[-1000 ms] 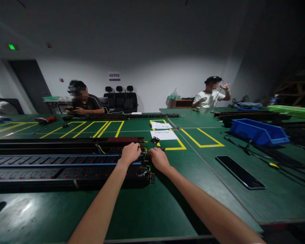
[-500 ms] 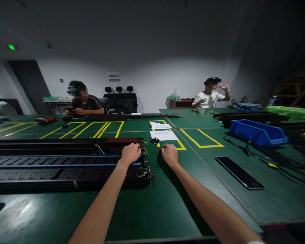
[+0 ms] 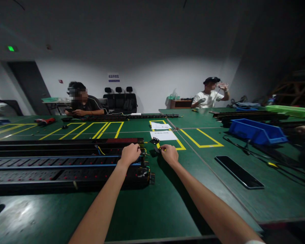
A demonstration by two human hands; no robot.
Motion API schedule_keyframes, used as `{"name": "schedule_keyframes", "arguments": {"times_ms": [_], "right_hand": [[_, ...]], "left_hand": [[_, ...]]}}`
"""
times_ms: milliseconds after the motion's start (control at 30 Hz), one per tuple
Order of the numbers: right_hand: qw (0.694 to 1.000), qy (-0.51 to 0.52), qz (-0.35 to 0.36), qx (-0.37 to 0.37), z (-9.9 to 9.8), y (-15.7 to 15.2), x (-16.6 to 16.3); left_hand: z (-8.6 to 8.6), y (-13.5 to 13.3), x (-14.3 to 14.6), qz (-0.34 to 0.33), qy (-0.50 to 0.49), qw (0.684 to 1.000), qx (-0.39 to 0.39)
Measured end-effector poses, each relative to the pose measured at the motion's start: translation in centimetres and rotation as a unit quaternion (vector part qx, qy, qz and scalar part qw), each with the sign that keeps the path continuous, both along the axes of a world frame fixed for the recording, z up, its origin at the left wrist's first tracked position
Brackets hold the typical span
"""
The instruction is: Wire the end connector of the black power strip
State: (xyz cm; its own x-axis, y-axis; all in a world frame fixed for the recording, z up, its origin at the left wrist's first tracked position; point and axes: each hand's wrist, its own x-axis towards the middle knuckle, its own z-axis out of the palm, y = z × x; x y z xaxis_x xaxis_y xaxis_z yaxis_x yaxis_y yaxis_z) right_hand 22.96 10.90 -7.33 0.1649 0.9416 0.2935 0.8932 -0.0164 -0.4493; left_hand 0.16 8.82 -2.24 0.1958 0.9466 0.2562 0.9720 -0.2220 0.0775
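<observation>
My left hand [image 3: 130,153] rests in a loose fist on the right end of a long black power strip [image 3: 66,166] with rows of sockets and blue, yellow and green wires at its end. My right hand [image 3: 169,154] lies just right of that end on the green table [image 3: 155,203], its fingers pinched on a small black part with a yellow tip [image 3: 159,149]. A small black bracket [image 3: 155,140] stands just beyond it, beside a white sheet of paper [image 3: 164,135].
More black strips [image 3: 66,142] lie behind the one under my hand. A black flat bar [image 3: 239,171], cables and a blue bin [image 3: 256,131] sit to the right. Two seated people [image 3: 82,103] [image 3: 209,96] are across the tables. Yellow tape marks boxes on the table.
My right hand left the strip's end, moved right and away from me, and closed on the small black part. My left hand stayed put.
</observation>
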Motion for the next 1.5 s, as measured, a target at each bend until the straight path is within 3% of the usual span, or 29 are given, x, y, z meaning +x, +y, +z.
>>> {"name": "schedule_keyframes", "arguments": {"times_ms": [400,500,733,1167,1500], "right_hand": [[0.993,-0.089,0.074,0.013,0.4,-0.7,-0.5],[0.989,-0.101,0.110,0.021,0.5,-1.2,-1.2],[0.977,-0.102,0.184,0.037,0.4,-2.3,-2.4],[0.976,-0.051,0.211,0.030,-0.2,-2.1,-2.7],[0.966,-0.061,0.244,0.061,-0.5,-2.1,-2.7]], "left_hand": [[1.0,-0.6,0.4,0.006,-0.049,0.999,0.022],[1.4,-0.7,0.8,-0.031,-0.075,0.996,0.045],[1.5,-1.2,1.2,-0.119,-0.042,0.992,-0.020],[0.6,-0.9,1.0,-0.158,0.020,0.987,0.011],[1.0,-1.2,1.3,-0.153,0.023,0.988,0.013]]}}
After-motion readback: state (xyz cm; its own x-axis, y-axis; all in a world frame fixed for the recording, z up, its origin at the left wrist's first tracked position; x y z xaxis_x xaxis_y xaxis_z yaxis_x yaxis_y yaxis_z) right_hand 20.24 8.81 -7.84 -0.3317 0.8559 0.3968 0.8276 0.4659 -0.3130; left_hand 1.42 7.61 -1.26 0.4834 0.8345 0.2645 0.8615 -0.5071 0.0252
